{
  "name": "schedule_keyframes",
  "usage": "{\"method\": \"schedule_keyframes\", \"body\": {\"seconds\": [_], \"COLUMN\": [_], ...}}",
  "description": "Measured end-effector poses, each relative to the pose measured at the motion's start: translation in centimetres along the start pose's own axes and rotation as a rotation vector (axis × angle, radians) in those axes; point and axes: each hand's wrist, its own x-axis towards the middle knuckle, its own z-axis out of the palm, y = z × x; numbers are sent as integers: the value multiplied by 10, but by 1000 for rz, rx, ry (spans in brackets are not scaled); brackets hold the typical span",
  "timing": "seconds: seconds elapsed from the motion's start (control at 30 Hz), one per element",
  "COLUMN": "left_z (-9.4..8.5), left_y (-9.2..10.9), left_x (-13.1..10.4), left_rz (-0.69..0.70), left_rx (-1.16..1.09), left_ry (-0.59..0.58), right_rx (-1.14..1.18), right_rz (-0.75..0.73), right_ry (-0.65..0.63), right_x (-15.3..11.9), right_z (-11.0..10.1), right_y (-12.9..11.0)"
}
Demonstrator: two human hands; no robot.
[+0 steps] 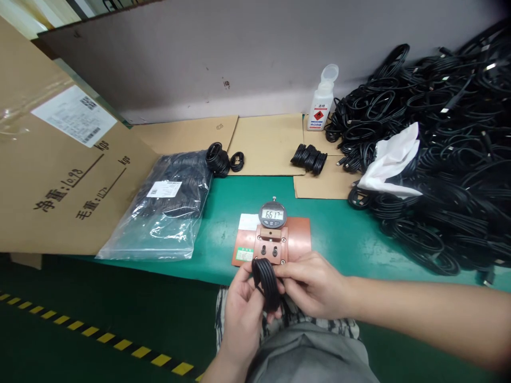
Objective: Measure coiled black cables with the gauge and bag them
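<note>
A coiled black cable [266, 285] is held upright at the front edge of the table. My left hand [244, 306] wraps its fingers and thumb around the coil from the left. From the right, my right hand [311, 282] is closed in a pinch at the coil's side; its fingers cover the exact part of the cable they grip. Just beyond both hands stands a digital dial gauge [272, 214] whose display seems to read 6617. It is mounted on a copper-coloured fixture [297, 239] with screws and a green sticker.
A large pile of black cables [439, 159] covers the right side, with a white cloth [391, 162] on it. An alcohol bottle [320, 103] stands behind. Small cable coils [309, 158] lie on cardboard [265, 143]. At left are a bagged cable pack [171, 199] and a carton [48, 159].
</note>
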Motion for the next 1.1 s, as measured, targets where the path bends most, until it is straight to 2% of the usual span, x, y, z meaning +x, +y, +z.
{"method": "schedule_keyframes", "body": {"seconds": [0.2,0.43,0.7,1.1], "left_z": [-1,-4,-6,-4], "left_y": [-1,-1,-1,0], "left_x": [-1,1,-1,0], "left_rz": [-6,25,6,13], "left_rx": [6,30,16,40], "left_ry": [34,-1,23,36], "right_rx": [-50,-83,-84,-68], "right_rz": [-21,-19,-29,-13], "right_ry": [7,36,83,68], "right_x": [4,5,3,4], "right_z": [-5,-7,-6,-7], "right_y": [-2,-2,0,-1]}}
